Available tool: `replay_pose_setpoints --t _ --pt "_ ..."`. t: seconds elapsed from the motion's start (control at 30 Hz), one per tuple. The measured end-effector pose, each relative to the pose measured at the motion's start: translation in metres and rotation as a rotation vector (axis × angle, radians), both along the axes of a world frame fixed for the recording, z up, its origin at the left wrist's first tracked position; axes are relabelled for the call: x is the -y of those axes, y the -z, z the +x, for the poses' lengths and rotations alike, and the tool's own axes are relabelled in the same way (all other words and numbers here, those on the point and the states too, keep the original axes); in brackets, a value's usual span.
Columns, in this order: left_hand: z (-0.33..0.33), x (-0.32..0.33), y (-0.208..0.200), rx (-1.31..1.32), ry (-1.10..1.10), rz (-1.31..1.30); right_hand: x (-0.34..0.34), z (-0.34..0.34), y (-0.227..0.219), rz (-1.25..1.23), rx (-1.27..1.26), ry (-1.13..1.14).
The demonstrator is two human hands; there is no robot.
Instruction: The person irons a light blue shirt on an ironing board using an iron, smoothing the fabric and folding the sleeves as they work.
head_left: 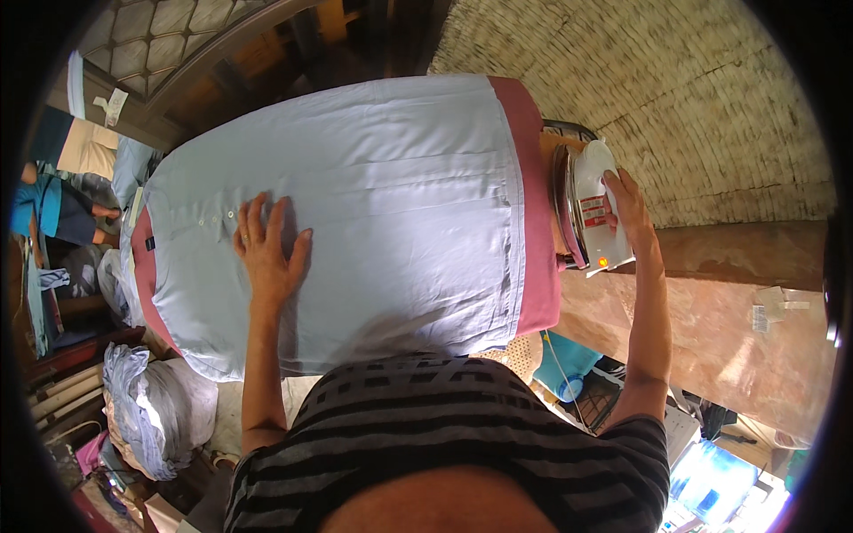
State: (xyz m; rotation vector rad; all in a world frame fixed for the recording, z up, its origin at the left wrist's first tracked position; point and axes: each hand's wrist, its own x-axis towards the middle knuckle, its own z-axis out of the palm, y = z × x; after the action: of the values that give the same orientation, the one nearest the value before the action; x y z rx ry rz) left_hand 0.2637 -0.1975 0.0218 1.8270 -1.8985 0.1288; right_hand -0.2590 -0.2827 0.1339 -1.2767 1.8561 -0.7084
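Observation:
A pale blue garment with small buttons [400, 213] lies spread over the ironing board, whose dark pink cover [538, 266] shows at both ends. My left hand [269, 253] rests on the garment near the buttons, palm down and fingers spread. At the board's right end, my right hand [633, 209] is closed round the handle side of a white iron [591, 173] with a red label and a small lit orange lamp. The iron is at the metal rest beside the cover, its flat plate side toward the board. My fingertips are partly hidden behind it.
A woven wall [640, 89] stands beyond the board, with a brown ledge [729, 311] at right. Bundled cloth [155, 409] lies at lower left. Another person [67, 209] is at far left. A blue water jug [715, 480] stands at lower right.

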Motion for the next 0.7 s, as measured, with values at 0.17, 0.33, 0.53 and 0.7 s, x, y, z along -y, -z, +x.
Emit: replay_pose_setpoints --t 0.17,0.33,0.53,0.7 --pt "-0.067 0.057 -0.013 -0.132 0.418 -0.121 0.013 -0.024 0.029 -0.066 0.080 0.038" --pt "-0.157 0.130 -0.013 -0.142 0.779 -0.112 0.021 -0.030 0.046 -0.352 -0.233 0.016" --pt "-0.226 0.184 -0.007 0.171 0.934 -0.061 -0.035 0.034 0.057 -0.785 -0.609 0.064" --pt "-0.238 0.202 -0.013 0.187 0.989 0.083 -0.083 0.114 0.092 -0.452 -0.351 -0.177"
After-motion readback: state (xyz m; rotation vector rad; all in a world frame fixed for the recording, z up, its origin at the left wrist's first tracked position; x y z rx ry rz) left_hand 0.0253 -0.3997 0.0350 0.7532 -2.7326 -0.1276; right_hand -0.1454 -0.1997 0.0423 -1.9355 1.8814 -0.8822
